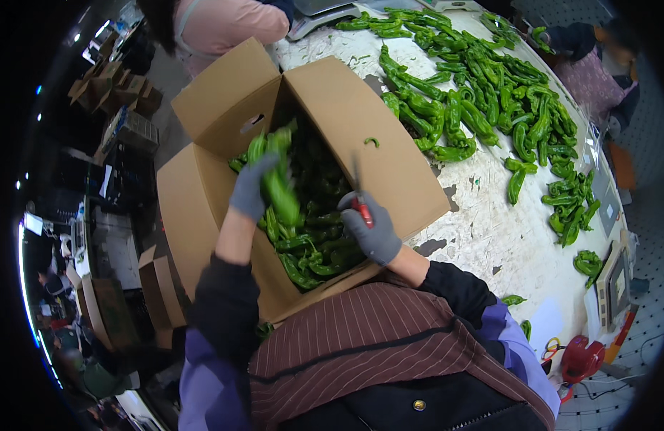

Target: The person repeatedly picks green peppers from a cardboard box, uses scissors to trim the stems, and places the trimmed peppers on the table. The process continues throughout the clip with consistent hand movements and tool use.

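Observation:
My left hand (255, 185), in a grey glove, grips several long green peppers (282, 196) over an open cardboard box (359, 129); motion blurs them. More green peppers (306, 264) lie inside the box, those toward the far side in shadow. In my right hand (372, 231), also gloved, is a small red-handled cutting tool (364, 213) with a thin dark, blurred tip pointing away from me. That hand is above the box's near right edge. A small curled green piece (372, 141) rests on the right flap.
A white worktable (472, 215) with chipped paint bears a wide spread of green peppers (483, 91). Near its right edge stand a scale (613, 288) and a red device (582, 358). One person (235, 27) stands beyond the box, another (596, 81) across the table. Cardboard boxes (116, 89) are at left.

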`<action>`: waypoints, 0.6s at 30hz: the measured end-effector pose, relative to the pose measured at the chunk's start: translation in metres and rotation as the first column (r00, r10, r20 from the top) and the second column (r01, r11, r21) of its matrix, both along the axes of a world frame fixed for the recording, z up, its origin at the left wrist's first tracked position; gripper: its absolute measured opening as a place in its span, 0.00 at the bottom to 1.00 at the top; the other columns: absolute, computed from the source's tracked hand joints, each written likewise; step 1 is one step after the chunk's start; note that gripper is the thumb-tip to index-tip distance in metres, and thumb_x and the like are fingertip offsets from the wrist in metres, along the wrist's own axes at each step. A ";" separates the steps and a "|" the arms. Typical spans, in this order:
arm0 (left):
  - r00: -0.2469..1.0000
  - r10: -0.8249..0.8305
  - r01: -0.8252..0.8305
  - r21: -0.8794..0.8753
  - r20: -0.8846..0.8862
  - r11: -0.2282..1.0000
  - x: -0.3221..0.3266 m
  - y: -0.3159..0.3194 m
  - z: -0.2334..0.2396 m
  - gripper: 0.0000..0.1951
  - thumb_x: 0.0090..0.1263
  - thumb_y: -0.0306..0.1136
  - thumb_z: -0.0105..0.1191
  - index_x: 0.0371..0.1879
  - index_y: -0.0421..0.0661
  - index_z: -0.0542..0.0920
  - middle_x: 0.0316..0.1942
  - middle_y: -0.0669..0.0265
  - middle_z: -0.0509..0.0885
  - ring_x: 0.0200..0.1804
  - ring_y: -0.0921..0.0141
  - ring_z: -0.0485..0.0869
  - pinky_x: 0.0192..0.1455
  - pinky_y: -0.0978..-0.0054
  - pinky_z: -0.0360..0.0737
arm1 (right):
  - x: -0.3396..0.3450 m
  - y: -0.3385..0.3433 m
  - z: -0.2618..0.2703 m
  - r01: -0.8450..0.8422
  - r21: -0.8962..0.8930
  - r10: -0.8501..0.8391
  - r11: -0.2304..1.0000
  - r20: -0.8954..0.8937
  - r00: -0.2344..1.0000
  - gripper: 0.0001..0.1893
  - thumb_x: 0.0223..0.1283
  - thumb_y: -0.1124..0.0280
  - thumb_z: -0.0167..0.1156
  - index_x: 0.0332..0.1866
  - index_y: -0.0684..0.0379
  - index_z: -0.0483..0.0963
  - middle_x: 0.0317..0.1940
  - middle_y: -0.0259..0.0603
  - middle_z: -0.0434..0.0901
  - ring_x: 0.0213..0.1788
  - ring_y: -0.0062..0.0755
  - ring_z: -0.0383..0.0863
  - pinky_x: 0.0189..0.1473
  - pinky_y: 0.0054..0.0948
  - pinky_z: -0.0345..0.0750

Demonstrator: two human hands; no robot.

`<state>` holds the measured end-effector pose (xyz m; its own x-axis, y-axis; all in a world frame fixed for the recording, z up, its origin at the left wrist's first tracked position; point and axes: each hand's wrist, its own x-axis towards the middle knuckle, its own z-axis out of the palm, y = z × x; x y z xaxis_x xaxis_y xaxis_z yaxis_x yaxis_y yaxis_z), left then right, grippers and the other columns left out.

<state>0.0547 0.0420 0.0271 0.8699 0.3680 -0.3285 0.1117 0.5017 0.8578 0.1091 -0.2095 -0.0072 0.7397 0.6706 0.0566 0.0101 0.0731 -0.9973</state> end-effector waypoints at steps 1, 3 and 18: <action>0.997 0.026 -0.013 -0.178 0.071 0.984 0.029 -0.002 0.003 0.22 0.67 0.44 0.58 0.55 0.45 0.75 0.39 0.61 0.80 0.41 0.65 0.81 0.47 0.62 0.81 | -0.001 -0.007 -0.005 0.070 0.039 -0.070 0.997 0.000 0.998 0.11 0.60 0.70 0.61 0.46 0.61 0.73 0.31 0.40 0.78 0.32 0.28 0.77 0.39 0.28 0.76; 0.986 -0.121 0.148 -0.273 0.113 0.951 0.086 -0.008 0.014 0.22 0.71 0.44 0.55 0.59 0.47 0.72 0.46 0.60 0.81 0.47 0.64 0.81 0.54 0.59 0.79 | -0.004 -0.009 -0.016 0.115 0.157 -0.100 0.981 -0.101 0.990 0.12 0.59 0.73 0.59 0.48 0.62 0.72 0.32 0.38 0.77 0.33 0.25 0.76 0.40 0.26 0.75; 0.221 -0.291 0.954 0.268 -0.931 -0.134 0.012 0.002 -0.187 0.33 0.50 0.56 0.67 0.48 0.41 0.82 0.50 0.50 0.83 0.52 0.53 0.81 0.54 0.62 0.78 | -0.001 -0.009 -0.025 -0.007 0.213 0.016 0.977 -0.039 0.999 0.19 0.58 0.76 0.52 0.56 0.62 0.66 0.35 0.39 0.74 0.36 0.24 0.73 0.42 0.26 0.73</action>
<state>0.0666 0.0441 -0.1602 0.6099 0.0090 -0.7925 0.3290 -0.9126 0.2429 0.1077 -0.2180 -0.0319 0.7368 0.6546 0.1693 -0.0319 0.2838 -0.9584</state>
